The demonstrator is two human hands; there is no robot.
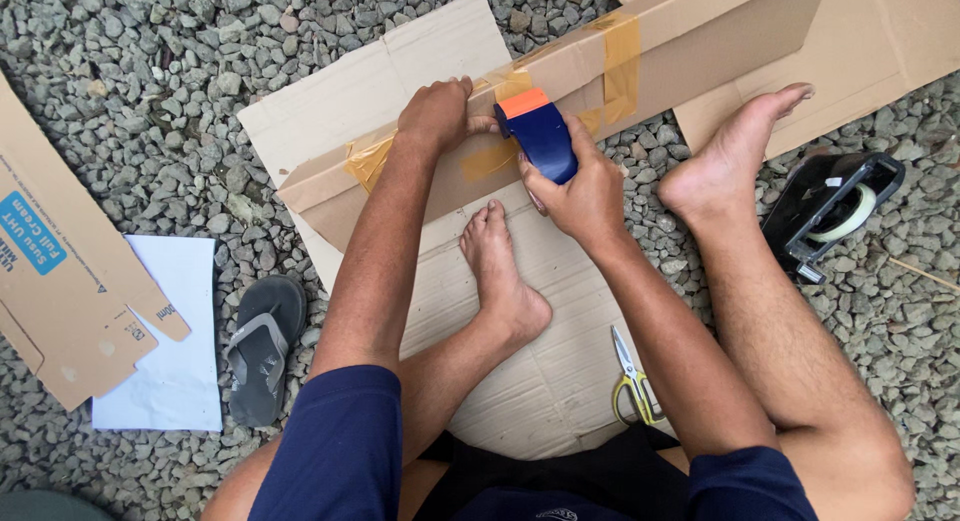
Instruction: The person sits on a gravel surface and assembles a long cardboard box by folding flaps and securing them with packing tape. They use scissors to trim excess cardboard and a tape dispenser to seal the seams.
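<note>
Right hand [580,186] clamped around blue tape dispenser [538,131] with orange top – pressed on folded cardboard piece [560,76] lying across gravel. Left hand [435,113] lay flat on cardboard just beside dispenser, fingers together, pinning brown tape strip [490,161]. Yellow-handled scissors [632,386] lay near right forearm – second dispenser [830,213] beyond right foot

Short navy sleeves, dark shorts, bare forearms, bare feet

A blue tape dispenser [540,133] with orange top rests on the folded cardboard piece [560,91] — brown, tape-patched, lying slantwise on gravel.
</note>
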